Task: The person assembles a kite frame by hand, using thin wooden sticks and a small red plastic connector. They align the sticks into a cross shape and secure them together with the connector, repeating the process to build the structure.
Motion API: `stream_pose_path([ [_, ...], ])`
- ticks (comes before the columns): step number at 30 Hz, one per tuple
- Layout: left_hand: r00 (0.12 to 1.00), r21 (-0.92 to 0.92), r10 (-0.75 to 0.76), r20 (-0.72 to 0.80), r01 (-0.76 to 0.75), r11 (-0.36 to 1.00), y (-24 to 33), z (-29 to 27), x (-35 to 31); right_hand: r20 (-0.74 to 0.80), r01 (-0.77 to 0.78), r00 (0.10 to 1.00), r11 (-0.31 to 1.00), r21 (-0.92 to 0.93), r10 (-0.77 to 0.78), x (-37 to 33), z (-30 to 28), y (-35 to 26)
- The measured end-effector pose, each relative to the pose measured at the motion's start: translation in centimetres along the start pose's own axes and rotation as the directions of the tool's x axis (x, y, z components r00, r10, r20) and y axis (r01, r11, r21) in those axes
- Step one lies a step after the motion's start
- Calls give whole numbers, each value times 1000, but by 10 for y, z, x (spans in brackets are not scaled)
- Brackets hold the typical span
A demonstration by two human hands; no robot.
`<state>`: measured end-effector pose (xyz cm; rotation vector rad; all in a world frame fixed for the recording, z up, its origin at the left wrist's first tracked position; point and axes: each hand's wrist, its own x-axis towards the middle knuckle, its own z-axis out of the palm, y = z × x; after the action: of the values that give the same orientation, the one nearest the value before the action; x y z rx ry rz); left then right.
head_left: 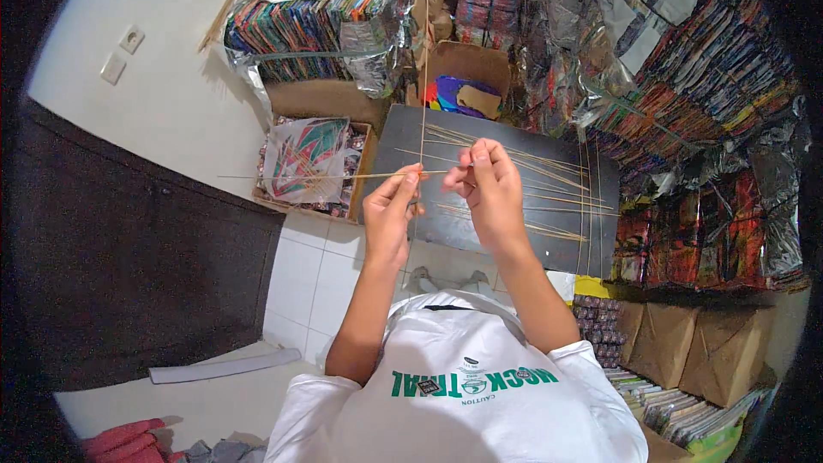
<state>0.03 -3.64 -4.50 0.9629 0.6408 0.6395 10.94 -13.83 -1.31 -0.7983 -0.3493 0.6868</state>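
My left hand (pixel 391 206) pinches two thin bamboo sticks (pixel 326 176) where they cross, one running sideways to the left and one running upright away from me. My right hand (pixel 485 182) is raised beside it, fingertips closed at the same crossing, seemingly on a fine thread too thin to make out. Both hands hover over a dark board (pixel 480 231) that carries several loose bamboo sticks (pixel 531 173).
A cardboard box (pixel 276 197) of folded patterned kites stands left of the board. Stacks of colourful kites in silver wrap (pixel 651 77) fill the back and right. Another box with coloured paper (pixel 467 90) is behind. Brown paper bundles (pixel 711 343) lie at right; white tiled floor lies below.
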Motion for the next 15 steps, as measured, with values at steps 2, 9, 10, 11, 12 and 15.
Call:
stream_pose_path([
  [2,999,29,27,17,-28,999,-3,-3,3,24,-68,998,985,158,65,4,-5,-3],
  [9,991,266,115,68,-129,955,-12,4,-1,72,-181,984,912,368,166,13,-20,-11],
  [10,989,272,125,83,-143,952,-17,1,1,55,-169,986,912,375,160,13,-20,-13],
  [11,985,264,151,78,-167,950,-20,-1,2,60,-170,985,913,370,159,12,-18,-13],
  [12,981,256,178,72,-191,948,-22,-1,3,65,-171,985,915,364,159,10,-17,-13],
  [15,983,169,184,25,-186,968,-26,-6,9,56,-149,989,949,279,139,-2,-12,-11],
])
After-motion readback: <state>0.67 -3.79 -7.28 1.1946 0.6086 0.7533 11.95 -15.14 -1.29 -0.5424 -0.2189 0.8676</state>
